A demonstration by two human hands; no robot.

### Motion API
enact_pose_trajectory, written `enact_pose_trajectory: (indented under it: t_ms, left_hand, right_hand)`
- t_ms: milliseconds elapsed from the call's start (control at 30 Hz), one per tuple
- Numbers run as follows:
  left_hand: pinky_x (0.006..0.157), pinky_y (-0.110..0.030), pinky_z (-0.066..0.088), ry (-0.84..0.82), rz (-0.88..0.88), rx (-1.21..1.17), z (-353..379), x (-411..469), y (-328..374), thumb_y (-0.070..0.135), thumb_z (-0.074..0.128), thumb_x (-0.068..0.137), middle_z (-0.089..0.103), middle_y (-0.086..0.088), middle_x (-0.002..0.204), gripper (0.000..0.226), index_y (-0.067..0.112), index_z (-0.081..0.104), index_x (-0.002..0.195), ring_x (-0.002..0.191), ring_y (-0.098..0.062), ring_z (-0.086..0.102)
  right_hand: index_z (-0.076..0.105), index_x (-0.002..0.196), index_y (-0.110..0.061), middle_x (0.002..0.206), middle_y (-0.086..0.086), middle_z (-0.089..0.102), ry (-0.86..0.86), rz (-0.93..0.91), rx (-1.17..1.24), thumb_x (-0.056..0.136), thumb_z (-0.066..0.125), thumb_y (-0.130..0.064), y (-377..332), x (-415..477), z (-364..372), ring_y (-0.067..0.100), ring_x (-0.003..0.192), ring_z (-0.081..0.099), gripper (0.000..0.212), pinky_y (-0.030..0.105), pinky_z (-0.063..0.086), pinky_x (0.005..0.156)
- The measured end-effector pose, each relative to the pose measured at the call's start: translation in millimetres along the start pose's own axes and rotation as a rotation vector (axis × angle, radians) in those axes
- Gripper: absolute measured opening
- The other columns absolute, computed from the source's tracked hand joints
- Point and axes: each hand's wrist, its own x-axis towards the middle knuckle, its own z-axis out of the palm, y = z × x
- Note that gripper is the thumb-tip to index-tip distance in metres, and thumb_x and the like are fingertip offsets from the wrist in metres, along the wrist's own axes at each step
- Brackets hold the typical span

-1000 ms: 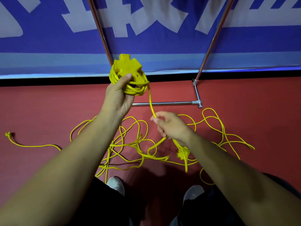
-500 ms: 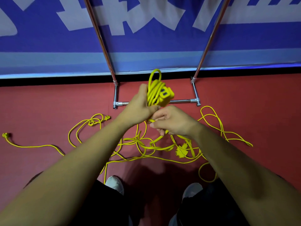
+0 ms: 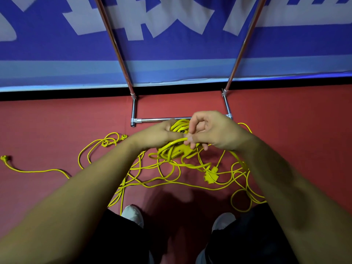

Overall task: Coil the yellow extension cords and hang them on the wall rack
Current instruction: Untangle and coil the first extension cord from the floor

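My left hand (image 3: 156, 135) grips a small coil of yellow extension cord (image 3: 177, 149) wound around its socket block, held above the floor in mid-view. My right hand (image 3: 211, 130) pinches a strand of the same cord at the coil's top. The rest of the yellow cord (image 3: 171, 180) lies in loose tangled loops on the red floor below, with a second yellow socket block (image 3: 210, 176) among them and a plug end (image 3: 4, 158) at far left. The metal rack (image 3: 133, 109) stands against the wall just beyond my hands.
The rack's chrome base bar (image 3: 158, 120) lies on the red floor (image 3: 57, 121), with two uprights (image 3: 116, 46) rising past a blue and white banner (image 3: 171, 54). My white shoes (image 3: 132, 214) stand just below the cord loops.
Both hands have dropped lower with the coil. The coil turned over from held high to level near the base bar. My right hand rose from the trailing strand to the coil.
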Motion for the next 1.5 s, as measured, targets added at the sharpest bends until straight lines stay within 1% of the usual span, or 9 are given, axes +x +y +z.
enact_pose_trajectory:
  t_ms: [100,267,367,500,800,1000,1233,1400,1500]
  left_hand:
    - [0.058,-0.013,0.046,-0.017,-0.027,-0.034,-2.6,0.6,-3.8,0.026,0.056,0.101,0.067,0.016,0.07,0.01,0.017,0.059,0.099,0.061,0.003,0.058]
    - [0.081,-0.021,0.05,-0.124,-0.004,-0.026,-5.9,-2.3,-11.7,0.074,0.078,0.058,0.067,0.006,0.103,0.098,0.006,0.052,0.125,0.091,-0.005,0.062]
    - [0.08,-0.03,0.051,-0.141,-0.052,0.14,-10.1,-2.1,-8.6,0.051,0.088,0.062,0.064,0.007,0.097,0.074,0.017,0.052,0.117,0.086,-0.006,0.059]
    - [0.051,-0.027,0.047,0.014,-0.074,0.32,-15.7,0.0,-5.6,0.013,0.08,0.082,0.062,0.009,0.072,0.042,0.024,0.043,0.099,0.056,-0.007,0.055]
    - [0.045,-0.028,0.041,0.339,-0.118,0.304,-51.0,-2.6,-8.0,0.022,0.08,0.079,0.058,-0.004,0.067,0.052,0.005,0.04,0.107,0.049,-0.017,0.05]
    - [0.034,-0.02,0.037,0.523,-0.158,0.231,-59.5,-1.4,-9.8,0.006,0.072,0.087,0.058,0.001,0.059,0.034,0.009,0.043,0.103,0.033,-0.008,0.05]
    - [0.055,-0.032,0.051,0.622,-0.233,0.174,-72.2,-9.0,-10.8,0.022,0.078,0.076,0.069,-0.017,0.079,0.04,0.0,0.056,0.101,0.061,-0.026,0.061]
    - [0.075,-0.049,0.059,0.382,-0.261,-0.469,-62.9,-17.2,-3.6,0.003,0.059,0.086,0.067,-0.026,0.101,0.029,-0.002,0.059,0.115,0.074,-0.034,0.071]
    - [0.071,-0.043,0.061,0.342,-0.184,-0.777,-67.8,-18.3,-1.5,0.005,0.051,0.084,0.068,-0.022,0.105,0.049,0.003,0.055,0.132,0.075,-0.032,0.071]
  right_hand:
    - [0.048,0.081,-0.008,0.065,0.015,0.068,0.04,0.004,0.003,0.087,0.064,0.008,0.0,-1.0,-2.6,0.036,0.085,0.073,0.023,0.021,0.042,0.041]
    - [0.048,0.082,-0.011,0.08,0.026,0.07,0.012,0.004,0.009,0.082,0.067,0.003,2.2,0.4,-4.1,0.056,0.073,0.061,0.024,0.03,0.042,0.044]
    - [0.048,0.086,-0.009,0.078,0.021,0.072,0.008,0.015,0.002,0.086,0.065,0.007,2.7,-0.7,-2.3,0.04,0.073,0.069,0.023,0.026,0.044,0.042]
    - [0.051,0.094,-0.004,0.08,0.018,0.071,-0.008,0.078,0.005,0.085,0.067,0.007,7.1,-1.4,-2.0,0.043,0.084,0.069,0.021,0.024,0.043,0.04]
    - [0.066,0.095,-0.007,0.07,0.007,0.073,-0.139,0.247,-0.357,0.087,0.07,-0.008,10.2,-6.8,-28.1,0.017,0.064,0.069,0.009,0.024,0.051,0.061]
    - [0.068,0.081,-0.008,0.061,0.002,0.064,0.146,0.15,-0.618,0.086,0.065,-0.008,19.8,1.4,-30.7,0.014,0.057,0.063,0.005,0.022,0.048,0.057]
    - [0.074,0.091,-0.029,0.107,0.005,0.055,0.545,0.239,-1.012,0.08,0.065,-0.016,35.8,3.6,-54.3,0.03,0.112,0.047,0.02,0.036,0.034,0.097]
    - [0.058,0.132,-0.018,0.119,0.015,0.064,0.637,0.306,-0.65,0.08,0.057,0.004,50.3,8.5,-55.9,0.034,0.113,0.056,0.056,0.033,0.045,0.092]
    - [0.069,0.105,-0.009,0.101,0.02,0.07,0.715,0.331,-0.442,0.086,0.064,-0.003,54.1,14.2,-60.6,0.028,0.088,0.063,0.021,0.038,0.05,0.078]
